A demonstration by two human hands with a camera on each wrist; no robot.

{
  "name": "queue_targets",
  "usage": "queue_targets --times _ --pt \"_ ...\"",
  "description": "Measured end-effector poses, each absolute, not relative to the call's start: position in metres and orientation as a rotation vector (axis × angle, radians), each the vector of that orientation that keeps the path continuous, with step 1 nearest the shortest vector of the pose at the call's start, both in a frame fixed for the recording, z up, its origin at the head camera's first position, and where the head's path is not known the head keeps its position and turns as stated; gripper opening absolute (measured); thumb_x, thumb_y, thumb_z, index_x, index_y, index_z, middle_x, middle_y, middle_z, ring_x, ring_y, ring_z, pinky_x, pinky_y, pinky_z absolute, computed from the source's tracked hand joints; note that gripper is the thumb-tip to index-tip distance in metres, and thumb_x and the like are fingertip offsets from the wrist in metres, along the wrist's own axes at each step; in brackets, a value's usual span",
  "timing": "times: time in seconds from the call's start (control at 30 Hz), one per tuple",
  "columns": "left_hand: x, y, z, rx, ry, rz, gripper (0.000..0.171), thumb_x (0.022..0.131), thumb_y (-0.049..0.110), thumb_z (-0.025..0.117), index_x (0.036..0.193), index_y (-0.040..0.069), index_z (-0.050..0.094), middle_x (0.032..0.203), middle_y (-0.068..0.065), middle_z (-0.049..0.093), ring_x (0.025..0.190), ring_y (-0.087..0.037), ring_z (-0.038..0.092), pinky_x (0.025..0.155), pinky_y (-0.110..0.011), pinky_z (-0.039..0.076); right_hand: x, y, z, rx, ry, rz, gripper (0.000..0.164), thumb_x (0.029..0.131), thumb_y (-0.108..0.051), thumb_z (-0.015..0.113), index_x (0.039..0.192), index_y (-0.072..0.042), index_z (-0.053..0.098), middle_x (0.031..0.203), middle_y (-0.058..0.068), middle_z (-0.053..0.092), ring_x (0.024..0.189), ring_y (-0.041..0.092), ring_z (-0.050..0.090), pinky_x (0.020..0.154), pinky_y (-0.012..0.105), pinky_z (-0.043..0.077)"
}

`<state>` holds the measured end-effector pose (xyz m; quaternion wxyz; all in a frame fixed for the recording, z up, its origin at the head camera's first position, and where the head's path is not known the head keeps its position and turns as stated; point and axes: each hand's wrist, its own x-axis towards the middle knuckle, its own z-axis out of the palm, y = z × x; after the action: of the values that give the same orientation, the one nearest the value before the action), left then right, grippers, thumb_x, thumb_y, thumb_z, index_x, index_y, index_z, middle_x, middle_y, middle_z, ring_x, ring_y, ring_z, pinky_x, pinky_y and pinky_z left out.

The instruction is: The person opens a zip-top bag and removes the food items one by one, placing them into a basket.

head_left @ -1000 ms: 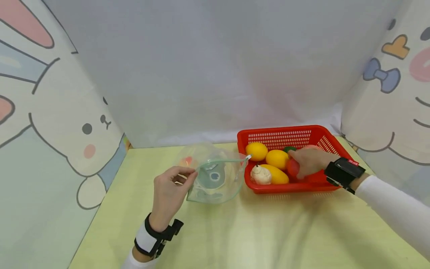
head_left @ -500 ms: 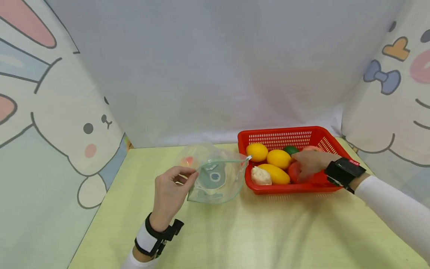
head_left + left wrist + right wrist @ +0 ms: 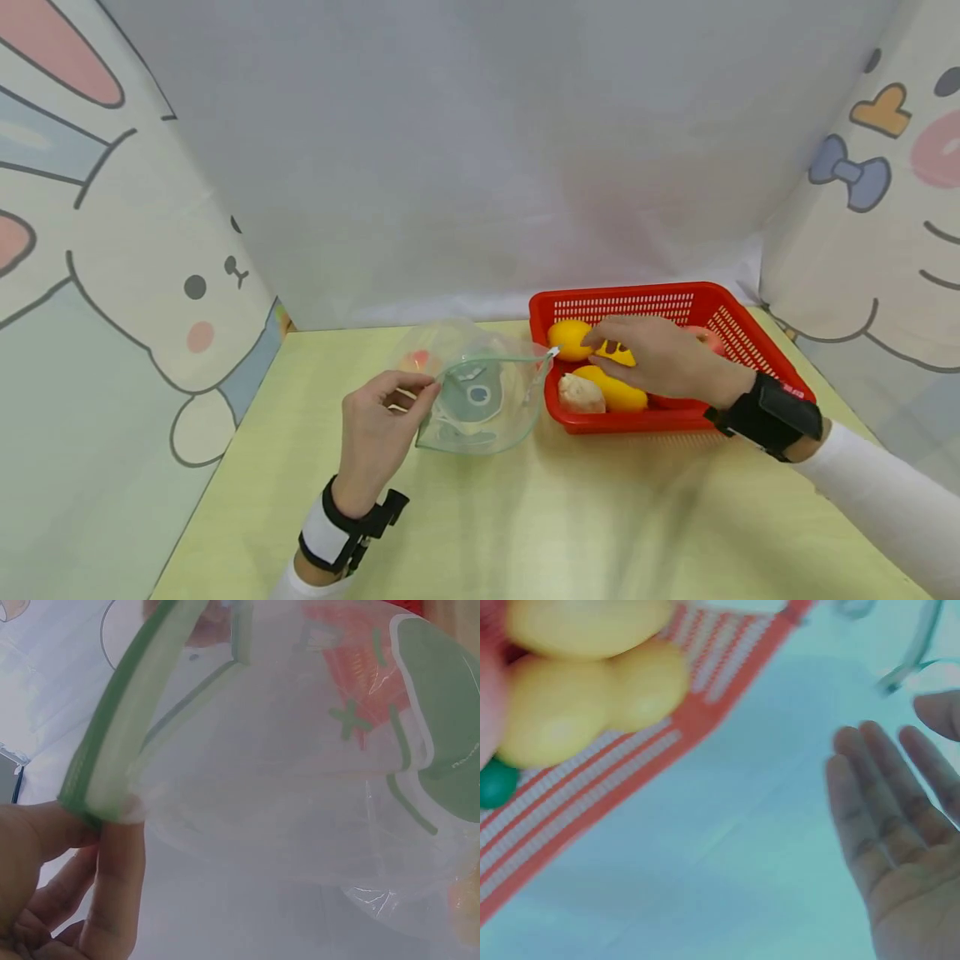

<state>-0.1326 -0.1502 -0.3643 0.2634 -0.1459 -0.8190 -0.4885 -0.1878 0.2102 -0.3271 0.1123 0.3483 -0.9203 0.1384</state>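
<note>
My left hand point(image 3: 386, 429) pinches the green-edged rim of a clear zip bag point(image 3: 480, 433) between thumb and fingers; the left wrist view shows the bag's mouth spread apart. A blurry reddish-orange round thing point(image 3: 417, 360) shows through the bag's far left part. Over the red basket point(image 3: 622, 292) hovers my right hand point(image 3: 667, 358), its fingers extended toward the bag and its palm bare in the right wrist view. Beneath and beside it lie a yellow lemon point(image 3: 567, 339), another yellow fruit point(image 3: 619, 353) partly covered by the fingers, and a longer yellow mango-like fruit point(image 3: 618, 392).
The basket also holds a cream-coloured lumpy piece point(image 3: 581, 394) and a pinkish-red fruit point(image 3: 707, 337). A green round item point(image 3: 498, 784) shows in the right wrist view. Cloth walls with cartoon animals stand around the pale yellow table point(image 3: 585, 517).
My right hand has come off the red fruit inside the basket, risen and shifted left over the yellow fruits, fingers straightening. The left hand and the bag hold their place.
</note>
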Motion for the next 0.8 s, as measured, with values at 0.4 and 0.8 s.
queue_targets --times 0.4,0.8 --pt "-0.128 -0.149 -0.366 -0.387 -2.228 -1.304 0.004 0.089 0.008 0.084 0.092 0.009 0.082 0.085 -0.004 0.08 0.065 -0.006 0.069 0.061 -0.015 0.058 -0.164 0.103 -0.352 1.546 -2.402 0.365 0.018 0.095 -0.024 0.081 0.109 -0.016 0.074 0.102 -0.003 0.075 0.088 0.012 0.068 0.082 0.021 0.06" --pt "-0.128 -0.15 -0.368 -0.405 -2.21 -1.359 0.009 0.088 0.005 0.085 0.093 0.012 0.083 0.086 -0.003 0.08 0.066 -0.004 0.069 0.06 -0.016 0.059 -0.187 0.015 -0.357 1.258 -2.843 -0.02 0.021 0.103 -0.028 0.071 0.112 -0.011 0.076 0.083 0.001 0.07 0.072 0.016 0.062 0.069 0.025 0.057"
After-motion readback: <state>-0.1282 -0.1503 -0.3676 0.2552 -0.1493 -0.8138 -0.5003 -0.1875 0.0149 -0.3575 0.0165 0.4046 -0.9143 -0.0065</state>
